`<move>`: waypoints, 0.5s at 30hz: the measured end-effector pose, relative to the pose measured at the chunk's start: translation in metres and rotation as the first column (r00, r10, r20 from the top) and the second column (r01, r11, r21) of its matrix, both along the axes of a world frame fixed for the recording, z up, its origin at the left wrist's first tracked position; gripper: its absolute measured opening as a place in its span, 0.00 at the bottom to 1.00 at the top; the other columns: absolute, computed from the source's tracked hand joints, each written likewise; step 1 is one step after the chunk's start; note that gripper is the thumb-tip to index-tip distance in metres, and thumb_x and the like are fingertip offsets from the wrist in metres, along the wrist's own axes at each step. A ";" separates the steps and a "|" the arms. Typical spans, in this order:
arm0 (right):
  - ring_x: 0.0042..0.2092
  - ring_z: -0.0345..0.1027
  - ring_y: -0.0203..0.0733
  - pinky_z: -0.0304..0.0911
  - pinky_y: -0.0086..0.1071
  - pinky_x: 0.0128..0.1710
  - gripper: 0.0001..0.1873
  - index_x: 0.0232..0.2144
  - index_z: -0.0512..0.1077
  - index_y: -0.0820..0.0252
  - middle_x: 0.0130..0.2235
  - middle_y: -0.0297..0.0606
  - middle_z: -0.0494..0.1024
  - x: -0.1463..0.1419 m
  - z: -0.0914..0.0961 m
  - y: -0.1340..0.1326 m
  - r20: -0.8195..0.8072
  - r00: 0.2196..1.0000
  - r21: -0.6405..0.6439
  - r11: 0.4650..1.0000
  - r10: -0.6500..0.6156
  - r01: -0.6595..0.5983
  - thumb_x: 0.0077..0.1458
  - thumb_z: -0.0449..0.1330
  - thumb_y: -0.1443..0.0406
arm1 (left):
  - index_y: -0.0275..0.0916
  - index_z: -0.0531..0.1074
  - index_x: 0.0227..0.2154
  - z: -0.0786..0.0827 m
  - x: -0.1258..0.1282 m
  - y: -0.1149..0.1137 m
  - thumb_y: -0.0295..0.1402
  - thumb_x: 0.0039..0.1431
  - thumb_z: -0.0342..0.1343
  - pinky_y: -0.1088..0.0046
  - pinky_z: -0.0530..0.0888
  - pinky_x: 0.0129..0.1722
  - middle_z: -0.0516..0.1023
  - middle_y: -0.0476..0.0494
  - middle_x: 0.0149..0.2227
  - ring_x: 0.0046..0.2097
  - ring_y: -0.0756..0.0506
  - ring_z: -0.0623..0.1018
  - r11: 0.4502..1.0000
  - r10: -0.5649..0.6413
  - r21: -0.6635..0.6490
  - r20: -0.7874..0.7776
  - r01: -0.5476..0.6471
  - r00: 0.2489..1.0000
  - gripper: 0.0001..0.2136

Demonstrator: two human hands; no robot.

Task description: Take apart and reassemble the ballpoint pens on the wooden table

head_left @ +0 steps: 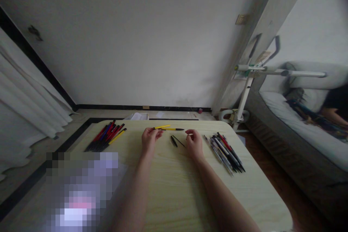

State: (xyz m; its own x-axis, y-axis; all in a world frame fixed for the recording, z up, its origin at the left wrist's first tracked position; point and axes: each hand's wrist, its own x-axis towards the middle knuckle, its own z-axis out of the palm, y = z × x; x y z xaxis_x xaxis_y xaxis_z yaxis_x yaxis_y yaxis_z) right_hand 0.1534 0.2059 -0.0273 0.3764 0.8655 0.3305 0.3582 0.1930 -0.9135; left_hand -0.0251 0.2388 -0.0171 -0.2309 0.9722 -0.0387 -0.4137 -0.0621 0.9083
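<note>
My left hand (150, 138) is closed in a pinch on yellow pen parts (166, 128) that stick out to the right above the light wooden table (174, 192). My right hand (194, 142) rests on the table with its fingers curled; I cannot make out what is in them. Between the two hands lie small black pen parts (175, 140). A bundle of red, blue and yellow pens (106, 136) lies to the left of my left hand. A second bundle of dark and grey pens (225, 151) lies to the right of my right hand.
A blurred-out patch (81, 192) covers the table's near left. A grey sofa (299, 127) with another person's arm on it stands at the right. A white exercise machine (244, 94) stands beyond the table's right corner. Curtains (24, 98) hang at the left.
</note>
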 end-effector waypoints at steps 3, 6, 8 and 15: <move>0.26 0.60 0.36 0.57 0.28 0.25 0.12 0.29 0.68 0.63 0.30 0.37 0.70 0.001 0.000 0.001 0.018 1.000 0.008 1.000 -0.003 0.003 0.41 0.47 0.69 | 0.35 0.62 0.28 -0.001 0.000 0.000 0.31 0.42 0.57 0.71 0.72 0.31 0.76 0.42 0.29 0.30 0.47 0.77 1.000 -0.011 0.005 -0.007 0.011 1.000 0.11; 0.26 0.61 0.36 0.57 0.29 0.26 0.12 0.29 0.68 0.63 0.30 0.37 0.70 0.001 0.000 0.000 0.023 1.000 0.011 1.000 0.003 -0.004 0.41 0.47 0.69 | 0.34 0.63 0.29 -0.001 0.000 -0.001 0.32 0.42 0.58 0.71 0.72 0.31 0.76 0.41 0.31 0.30 0.47 0.77 1.000 -0.007 0.015 -0.036 0.008 0.999 0.12; 0.26 0.61 0.36 0.57 0.29 0.26 0.12 0.30 0.68 0.63 0.29 0.37 0.70 0.000 0.000 0.000 0.016 1.000 0.003 1.000 0.000 0.000 0.41 0.47 0.69 | 0.34 0.63 0.29 -0.001 0.001 -0.001 0.33 0.42 0.58 0.71 0.72 0.30 0.76 0.40 0.31 0.30 0.47 0.77 1.000 -0.004 0.014 -0.074 0.005 0.997 0.12; 0.27 0.61 0.37 0.57 0.29 0.26 0.12 0.30 0.68 0.62 0.30 0.38 0.70 0.000 -0.001 0.000 0.021 1.000 0.015 1.000 0.002 -0.003 0.42 0.47 0.69 | 0.34 0.63 0.29 0.002 0.003 -0.004 0.36 0.44 0.55 0.72 0.72 0.27 0.76 0.39 0.31 0.28 0.47 0.76 0.999 0.014 0.047 -0.193 -0.005 0.981 0.11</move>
State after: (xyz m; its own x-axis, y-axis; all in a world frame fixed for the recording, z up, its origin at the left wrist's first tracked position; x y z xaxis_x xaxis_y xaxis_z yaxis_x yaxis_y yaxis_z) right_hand 0.1537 0.2057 -0.0286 0.3671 0.8612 0.3516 0.3771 0.2078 -0.9026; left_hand -0.0222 0.2352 -0.0154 -0.2385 0.9697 0.0523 -0.2301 -0.1087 0.9671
